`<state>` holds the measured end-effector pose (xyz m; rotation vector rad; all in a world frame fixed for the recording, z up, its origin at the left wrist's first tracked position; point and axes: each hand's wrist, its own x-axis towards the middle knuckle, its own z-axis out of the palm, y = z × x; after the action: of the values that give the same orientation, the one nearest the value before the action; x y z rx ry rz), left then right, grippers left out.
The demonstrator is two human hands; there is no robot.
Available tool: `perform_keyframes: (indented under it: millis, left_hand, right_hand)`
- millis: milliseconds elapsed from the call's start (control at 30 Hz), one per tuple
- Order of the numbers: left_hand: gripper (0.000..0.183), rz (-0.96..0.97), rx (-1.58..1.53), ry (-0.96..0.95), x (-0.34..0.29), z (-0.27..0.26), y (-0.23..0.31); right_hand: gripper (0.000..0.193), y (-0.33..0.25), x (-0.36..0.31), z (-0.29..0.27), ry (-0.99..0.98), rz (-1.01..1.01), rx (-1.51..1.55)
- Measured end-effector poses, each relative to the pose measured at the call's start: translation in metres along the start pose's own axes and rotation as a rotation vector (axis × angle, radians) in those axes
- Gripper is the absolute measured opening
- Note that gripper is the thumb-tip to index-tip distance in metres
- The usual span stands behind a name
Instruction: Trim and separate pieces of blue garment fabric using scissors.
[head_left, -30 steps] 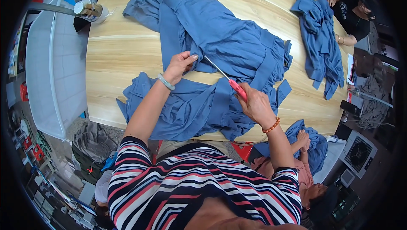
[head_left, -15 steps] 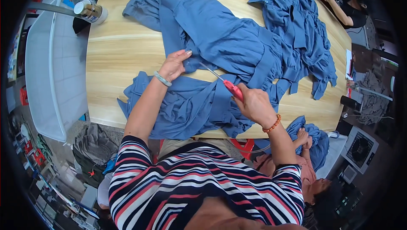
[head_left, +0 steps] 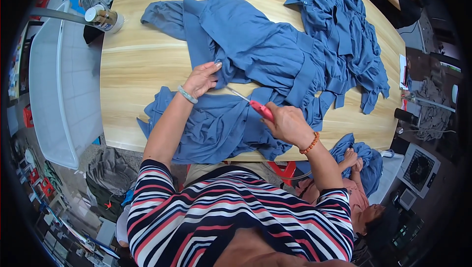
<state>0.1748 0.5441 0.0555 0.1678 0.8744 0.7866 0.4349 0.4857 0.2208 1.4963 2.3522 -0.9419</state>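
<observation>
My left hand [head_left: 200, 78] pinches the edge of a blue garment [head_left: 255, 35] between thumb and fingers. This garment has a gathered seam and lies spread across the middle of the table. Closed around a slim red-handled tool [head_left: 261, 111] is my right hand [head_left: 291, 124]; its thin metal tip points up and left, close to the held cloth. I cannot make out exactly what kind of tool it is. A second blue garment [head_left: 206, 129] lies crumpled at the near table edge, under my forearms. More blue garments [head_left: 339, 35] are heaped at the far right.
The wooden table [head_left: 142, 65] has a jar [head_left: 109, 19] clamped or standing at its left edge. A white trough [head_left: 46, 85] stands left of it. People sit at the far right and near right, one with blue cloth [head_left: 368, 168]. A fan unit [head_left: 418, 168] stands at right.
The right hand and red-handled tool have shifted slightly left and down. The left hand has turned the pinched cloth edge a little, and the cloth is bunched more at the fingers.
</observation>
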Motion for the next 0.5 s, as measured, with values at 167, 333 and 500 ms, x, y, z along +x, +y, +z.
perform_keyframes:
  millis: [167, 333, 500]
  left_hand:
    - [0.009, 0.173, 0.181, 0.080, -0.013, 0.018, 0.009]
    - [0.016, 0.538, 0.911, -0.025, -0.106, 0.098, 0.061]
    - [0.030, 0.561, 0.980, -0.464, -0.143, 0.118, 0.058]
  right_hand:
    - [0.025, 0.008, 0.004, -0.006, 0.137, 0.099, 0.079]
    - [0.023, 0.035, -0.003, 0.027, 0.040, 0.064, 0.068]
    - [0.019, 0.058, 0.021, 0.071, 0.342, -0.155, 0.012]
